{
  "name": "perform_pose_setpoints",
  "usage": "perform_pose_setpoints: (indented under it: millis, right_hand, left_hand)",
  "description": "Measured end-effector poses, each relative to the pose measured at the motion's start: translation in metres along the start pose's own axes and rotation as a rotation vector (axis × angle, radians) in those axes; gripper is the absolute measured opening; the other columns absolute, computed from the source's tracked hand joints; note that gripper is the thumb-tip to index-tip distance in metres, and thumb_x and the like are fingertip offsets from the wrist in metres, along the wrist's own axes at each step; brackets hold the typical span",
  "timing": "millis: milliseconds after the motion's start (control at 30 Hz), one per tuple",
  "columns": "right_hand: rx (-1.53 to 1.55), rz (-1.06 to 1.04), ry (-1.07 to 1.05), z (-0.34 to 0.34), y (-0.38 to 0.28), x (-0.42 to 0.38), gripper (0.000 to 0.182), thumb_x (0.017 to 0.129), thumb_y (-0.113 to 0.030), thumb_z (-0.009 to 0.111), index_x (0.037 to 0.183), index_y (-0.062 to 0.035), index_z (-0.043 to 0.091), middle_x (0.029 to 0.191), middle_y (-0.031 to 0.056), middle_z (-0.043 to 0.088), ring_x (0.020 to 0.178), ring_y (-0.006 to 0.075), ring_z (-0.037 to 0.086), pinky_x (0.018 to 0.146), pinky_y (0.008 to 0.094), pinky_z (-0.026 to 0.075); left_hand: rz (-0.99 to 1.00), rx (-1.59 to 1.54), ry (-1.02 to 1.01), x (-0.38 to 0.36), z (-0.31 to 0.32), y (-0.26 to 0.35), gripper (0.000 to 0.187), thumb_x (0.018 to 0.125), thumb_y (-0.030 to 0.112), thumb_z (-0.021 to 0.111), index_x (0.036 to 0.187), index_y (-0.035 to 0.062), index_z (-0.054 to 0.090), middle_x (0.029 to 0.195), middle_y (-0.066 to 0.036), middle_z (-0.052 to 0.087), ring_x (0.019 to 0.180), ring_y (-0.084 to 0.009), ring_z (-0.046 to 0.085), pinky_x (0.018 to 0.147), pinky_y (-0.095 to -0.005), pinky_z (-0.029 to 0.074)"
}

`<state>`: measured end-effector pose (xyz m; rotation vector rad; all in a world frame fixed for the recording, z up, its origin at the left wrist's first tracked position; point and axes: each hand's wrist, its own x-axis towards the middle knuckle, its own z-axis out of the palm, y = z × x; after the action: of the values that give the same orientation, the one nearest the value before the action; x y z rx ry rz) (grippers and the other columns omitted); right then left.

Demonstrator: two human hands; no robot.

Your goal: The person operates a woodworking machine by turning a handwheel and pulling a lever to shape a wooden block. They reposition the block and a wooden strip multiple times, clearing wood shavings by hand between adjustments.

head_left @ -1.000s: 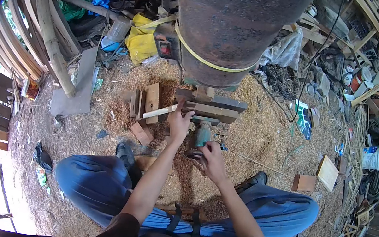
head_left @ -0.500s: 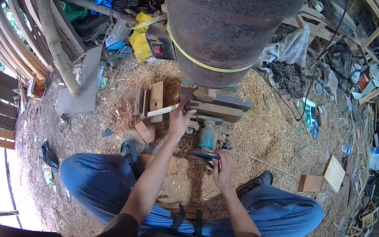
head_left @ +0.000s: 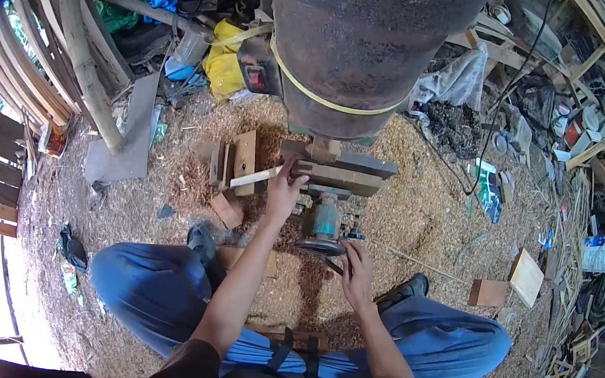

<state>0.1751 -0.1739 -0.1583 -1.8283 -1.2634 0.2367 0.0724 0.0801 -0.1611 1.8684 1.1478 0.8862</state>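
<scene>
My left hand [head_left: 285, 194] has its fingers closed around the inner end of a pale wooden stick [head_left: 253, 177], against the side of a pair of dark wooden blocks [head_left: 342, 180]. The stick points out to the left. Just nearer to me sits a worn teal metal housing [head_left: 324, 221] with a dark handwheel [head_left: 320, 247] facing me. My right hand [head_left: 357, 275] has its fingers curled at the wheel's right edge, by its handle. Beyond the blocks hangs or stands a large rusty metal cylinder [head_left: 353, 49] with a yellow band around it; its support is hidden.
Sawdust and shavings cover the ground [head_left: 423, 214]. Left of the blocks stand wooden boards [head_left: 244, 156] and a small wood block [head_left: 226, 210]. Two more wood pieces, a brown block [head_left: 487, 293] and a pale slab [head_left: 530, 278], lie at the right. A cable [head_left: 482, 152] runs down behind.
My right hand has shifted slightly at the handwheel's edge, fingers a little straighter. The left hand stays on the stick. The whole view has shifted slightly.
</scene>
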Motion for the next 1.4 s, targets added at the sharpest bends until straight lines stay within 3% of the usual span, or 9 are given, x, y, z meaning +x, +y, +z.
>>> perform_pose_setpoints:
  millis: [167,233,500,633,767,1067,1133,1267,1400]
  right_hand:
    - [-0.155,-0.061,-0.168,-0.002,-0.044,0.037,0.041,0.087,-0.007,0.071,0.127,-0.0110,0.066,0.117,0.0120,0.061,0.114,0.0302,0.057,0.098,0.0443,0.042]
    - [-0.232,-0.565,-0.199,0.007,-0.098,0.070,0.040,0.090,-0.019,0.071,0.129,-0.0145,0.063,0.121,0.0110,0.060,0.113,0.0277,0.058,0.100,0.0480,0.042]
    - [-0.279,-0.112,-0.140,0.001,-0.043,0.026,0.033,0.087,-0.021,0.070,0.118,-0.0085,0.066,0.111,0.0096,0.062,0.114,0.0282,0.056,0.105,0.0482,0.037]
    - [-0.374,-0.493,-0.267,0.024,-0.096,0.059,0.043,0.077,-0.012,0.070,0.120,-0.0089,0.065,0.118,0.0098,0.060,0.118,0.0286,0.054,0.105,0.0477,0.037]
    - [-0.429,-0.088,-0.048,-0.016,-0.063,0.027,0.043,0.079,-0.006,0.066,0.121,-0.0137,0.066,0.120,0.0084,0.060,0.116,0.0274,0.056,0.106,0.0493,0.035]
    - [-0.311,-0.377,-0.271,0.002,-0.079,0.027,0.060,0.083,-0.008,0.069,0.141,-0.0145,0.054,0.122,0.0094,0.060,0.119,0.0280,0.055,0.109,0.0490,0.033]
    - [-0.438,-0.031,-0.052,-0.012,-0.055,0.018,0.052,0.084,-0.014,0.072,0.134,-0.0147,0.059,0.119,0.0084,0.061,0.117,0.0281,0.055,0.108,0.0501,0.034]
    - [-0.406,-0.215,-0.196,0.008,-0.069,0.037,0.031,0.084,-0.016,0.072,0.115,-0.0138,0.067,0.108,0.0046,0.064,0.110,0.0250,0.057,0.107,0.0533,0.034]
    - [-0.507,-0.355,-0.217,0.017,-0.074,0.042,0.035,0.082,-0.013,0.074,0.116,-0.0179,0.068,0.100,0.0022,0.062,0.106,0.0229,0.058,0.107,0.0505,0.034]
  left_hand:
    - [0.007,0.023,-0.008,-0.002,-0.004,-0.004,0.055,0.091,0.013,0.074,0.143,0.0087,0.055,0.092,-0.016,0.073,0.076,-0.0259,0.069,0.072,-0.0388,0.055]
    - [-0.005,0.094,-0.054,0.001,-0.010,-0.008,0.055,0.092,0.013,0.073,0.143,0.0087,0.055,0.092,-0.016,0.073,0.075,-0.0256,0.069,0.071,-0.0386,0.054]
    - [-0.024,-0.125,-0.092,0.003,-0.003,-0.026,0.054,0.093,0.010,0.071,0.145,0.0143,0.055,0.090,-0.015,0.070,0.074,-0.0175,0.062,0.069,-0.0341,0.051]
    - [-0.022,-0.066,-0.079,-0.004,-0.012,-0.011,0.054,0.094,0.011,0.071,0.144,0.0114,0.054,0.102,-0.017,0.072,0.085,-0.0209,0.067,0.078,-0.0346,0.053]
    - [-0.005,0.040,-0.034,0.001,-0.003,-0.012,0.051,0.093,0.010,0.071,0.141,0.0080,0.054,0.098,-0.016,0.072,0.080,-0.0238,0.067,0.074,-0.0348,0.053]
    - [-0.038,0.139,-0.078,0.004,-0.005,-0.016,0.049,0.091,0.009,0.073,0.137,0.0059,0.056,0.104,-0.021,0.073,0.087,-0.0320,0.072,0.074,-0.0414,0.054]
    - [0.063,0.068,-0.008,0.002,-0.002,-0.023,0.050,0.092,0.015,0.073,0.138,0.0090,0.055,0.085,-0.022,0.069,0.076,-0.0406,0.069,0.065,-0.0468,0.051]
    - [0.055,0.078,0.009,0.000,-0.002,-0.024,0.054,0.090,0.015,0.075,0.140,0.0090,0.054,0.083,-0.022,0.069,0.076,-0.0375,0.070,0.065,-0.0466,0.051]
    - [-0.077,-0.069,-0.057,0.000,-0.011,-0.016,0.057,0.089,0.013,0.077,0.140,0.0038,0.054,0.118,-0.021,0.070,0.103,-0.0311,0.070,0.087,-0.0395,0.055]
